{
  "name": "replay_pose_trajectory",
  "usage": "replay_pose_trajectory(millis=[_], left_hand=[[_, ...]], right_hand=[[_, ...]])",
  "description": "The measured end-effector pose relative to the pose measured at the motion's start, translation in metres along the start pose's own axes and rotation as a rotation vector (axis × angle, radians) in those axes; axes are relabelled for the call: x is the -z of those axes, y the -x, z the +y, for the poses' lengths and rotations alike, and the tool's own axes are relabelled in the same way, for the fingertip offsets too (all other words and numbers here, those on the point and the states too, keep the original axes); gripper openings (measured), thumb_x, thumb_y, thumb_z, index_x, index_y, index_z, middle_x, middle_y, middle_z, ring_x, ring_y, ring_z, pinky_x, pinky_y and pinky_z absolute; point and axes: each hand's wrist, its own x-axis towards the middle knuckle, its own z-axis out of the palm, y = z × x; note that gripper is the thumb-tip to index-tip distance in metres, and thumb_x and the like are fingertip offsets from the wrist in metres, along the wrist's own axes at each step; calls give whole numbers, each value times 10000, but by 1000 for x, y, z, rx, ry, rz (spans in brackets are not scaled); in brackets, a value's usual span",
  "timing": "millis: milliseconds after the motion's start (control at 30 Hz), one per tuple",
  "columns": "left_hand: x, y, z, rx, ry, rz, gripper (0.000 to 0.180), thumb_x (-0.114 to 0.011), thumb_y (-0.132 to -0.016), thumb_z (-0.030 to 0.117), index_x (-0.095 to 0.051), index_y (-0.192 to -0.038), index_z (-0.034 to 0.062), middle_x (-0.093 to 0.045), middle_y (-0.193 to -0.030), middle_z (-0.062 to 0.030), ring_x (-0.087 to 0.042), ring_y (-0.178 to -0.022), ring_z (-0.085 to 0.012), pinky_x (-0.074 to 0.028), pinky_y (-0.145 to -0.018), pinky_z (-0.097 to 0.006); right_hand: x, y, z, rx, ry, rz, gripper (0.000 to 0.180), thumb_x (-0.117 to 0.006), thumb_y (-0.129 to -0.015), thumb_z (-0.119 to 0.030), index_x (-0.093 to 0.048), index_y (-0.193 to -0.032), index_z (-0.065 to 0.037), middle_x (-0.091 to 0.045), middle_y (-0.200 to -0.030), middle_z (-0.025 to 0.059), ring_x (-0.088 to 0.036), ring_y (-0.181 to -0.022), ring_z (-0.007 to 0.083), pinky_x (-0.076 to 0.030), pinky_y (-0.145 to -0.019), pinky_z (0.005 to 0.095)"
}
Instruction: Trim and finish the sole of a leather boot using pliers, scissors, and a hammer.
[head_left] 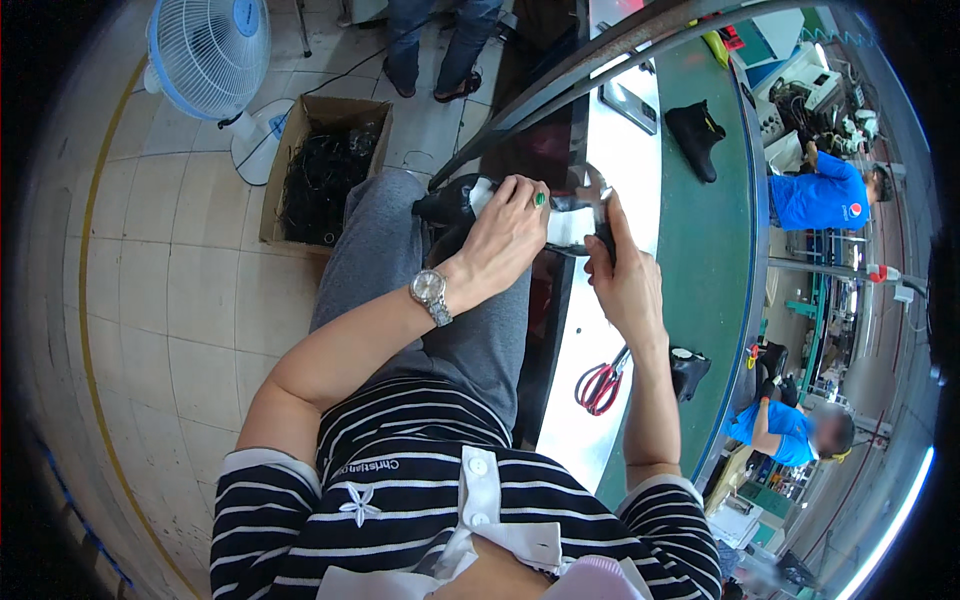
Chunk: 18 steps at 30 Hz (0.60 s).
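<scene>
A black boot [447,203] lies across my lap, its far end beside the white work surface. My left hand [505,235], with a ring and a wristwatch, is closed over its middle. White material [573,227] shows on the boot between my hands. My right hand [628,275] grips the end of the boot with the thumb below and the index finger stretched along it. A shiny, blurred patch shows beyond that finger; I cannot tell what it is. Scissors with red handles [600,388] lie on the white surface, nearer to me than my right hand.
A green belt [690,260] runs along the right, bearing a black boot [695,140] and another black shoe [688,370]. A phone [630,105] lies near a slanting metal bar [540,100]. Left stand a fan [210,55] and a carton [270,205] of black scraps. People work nearby.
</scene>
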Motion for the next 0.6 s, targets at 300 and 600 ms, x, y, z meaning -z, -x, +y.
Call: replay_pose_trajectory(millis=[300, 600], left_hand=[[-19, 15, -2, -113, -156, 260, 438, -560, -826, 62, -519, -1201, -159, -566, -1177, -281, -495, -1224, -412, -356, -1092, -470], [-25, 20, -3, -131, -68, 312, 337, -553, -834, 26, -557, -1132, -131, -559, -1174, -255, -514, -1214, -417, -360, -1100, -473]], right_hand=[[0, -3, -23, -6, 14, 73, 706, -537, -927, -144, -146, -1515, -149, -639, -647, 211, -639, -571, 399, -494, -534, 476], [-9, -5, -26, 97, 109, 50, 729, -539, -906, -113, -138, -1516, -120, -648, -654, 204, -651, -571, 372, -499, -534, 465]])
